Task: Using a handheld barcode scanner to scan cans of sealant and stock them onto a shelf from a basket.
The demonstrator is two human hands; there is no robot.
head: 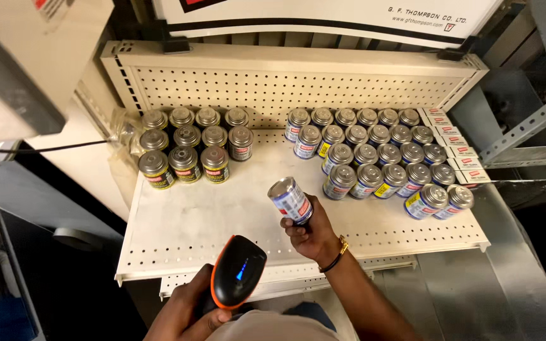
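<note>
My right hand grips a small blue-labelled metal can, tilted, just above the front middle of a cream perforated shelf. My left hand holds a black and orange handheld scanner below the shelf's front edge, its head turned toward the can. A blue light shows on the scanner's top.
Several blue-labelled cans stand in rows at the right of the shelf. Several yellow-labelled cans stand in a group at the left. Small boxes line the right edge. A pegboard back panel rises behind, and a metal frame stands at the right.
</note>
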